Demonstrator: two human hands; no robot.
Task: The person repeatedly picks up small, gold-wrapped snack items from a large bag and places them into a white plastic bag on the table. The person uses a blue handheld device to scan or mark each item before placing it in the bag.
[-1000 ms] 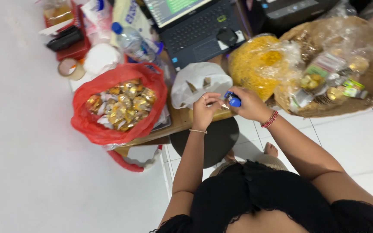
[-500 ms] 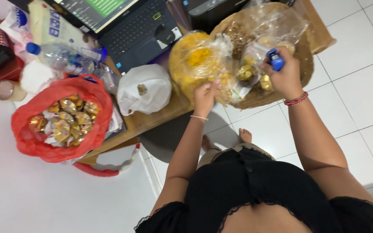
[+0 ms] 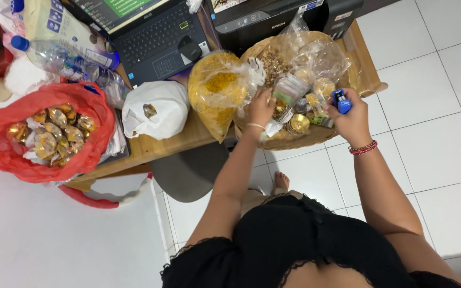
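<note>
Two hands, one blue stapler (image 3: 340, 101), one basket (image 3: 294, 142)

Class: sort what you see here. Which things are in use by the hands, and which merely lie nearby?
In use:
left hand
right hand
blue stapler
woven tray of small packets

Lying about:
red bag of gold sweets
laptop
white bag
water bottle

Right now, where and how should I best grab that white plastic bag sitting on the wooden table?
Probably pinch the white plastic bag at its gathered top, coming from above. It sits slumped and rounded on the wooden table, with a red bag and a yellow snack bag close on either side, so a sideways reach looks cramped.
</note>
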